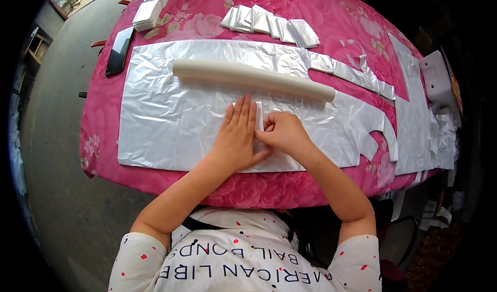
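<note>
A stack of thin, shiny white plastic sheets (155,121) with curved cut-outs at its right end lies across the table. On it, a small folded plastic sheet (260,109) lies partly hidden under my hands. My left hand (237,134) rests flat on this folded piece, fingers stretched out and thumb toward the right. Just to its right, my right hand (283,131) is closed in a pinch at the folded piece's right edge. Beyond both hands, a long beige tube (251,79) lies slantwise on the stack, touching neither hand.
Several folded plastic packets (269,23) lie overlapping at the back. White packet stacks (148,13) and a dark phone (120,51) sit at the far left. More plastic sheets (411,136) and a white container (436,77) are at right, on the pink floral tablecloth (233,191).
</note>
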Motion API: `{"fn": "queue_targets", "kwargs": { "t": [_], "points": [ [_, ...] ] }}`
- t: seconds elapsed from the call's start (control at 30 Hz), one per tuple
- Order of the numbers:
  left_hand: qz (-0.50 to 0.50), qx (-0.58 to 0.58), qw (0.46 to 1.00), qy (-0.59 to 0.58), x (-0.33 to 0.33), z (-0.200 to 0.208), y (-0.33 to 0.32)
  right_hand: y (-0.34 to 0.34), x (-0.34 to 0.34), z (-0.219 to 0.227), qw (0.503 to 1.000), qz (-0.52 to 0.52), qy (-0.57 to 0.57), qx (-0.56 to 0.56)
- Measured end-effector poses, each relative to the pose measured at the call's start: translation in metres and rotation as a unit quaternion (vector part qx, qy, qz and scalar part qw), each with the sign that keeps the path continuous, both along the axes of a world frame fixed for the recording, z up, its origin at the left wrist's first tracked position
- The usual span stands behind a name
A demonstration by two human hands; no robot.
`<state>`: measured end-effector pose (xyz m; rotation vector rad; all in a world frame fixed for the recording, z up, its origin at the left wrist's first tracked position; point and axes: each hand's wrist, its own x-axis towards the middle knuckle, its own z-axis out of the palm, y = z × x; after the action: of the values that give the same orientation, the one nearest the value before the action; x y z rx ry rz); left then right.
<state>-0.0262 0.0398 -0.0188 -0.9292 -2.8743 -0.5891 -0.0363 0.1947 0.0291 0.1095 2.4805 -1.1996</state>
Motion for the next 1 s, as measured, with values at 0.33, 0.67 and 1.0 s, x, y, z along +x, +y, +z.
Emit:
{"fn": "queue_targets", "kwargs": {
  "t": [0.33, 0.67, 1.0],
  "points": [
    [0.041, 0.119, 0.992, -0.002, 0.008, 0.007, -0.015, 0.012, 0.018, 0.005, 0.936, 0.118, 0.283, 0.175],
    [0.025, 0.316, 0.855, -0.41, 0.135, 0.029, -0.117, -0.055, -0.001, -0.034, 0.902, 0.239, 0.331, 0.139],
    [0.399, 0.481, 0.585, -0.516, 0.177, -0.002, -0.139, -0.159, 0.116, -0.039, 0.896, 0.386, 0.208, -0.069]
  ]
}}
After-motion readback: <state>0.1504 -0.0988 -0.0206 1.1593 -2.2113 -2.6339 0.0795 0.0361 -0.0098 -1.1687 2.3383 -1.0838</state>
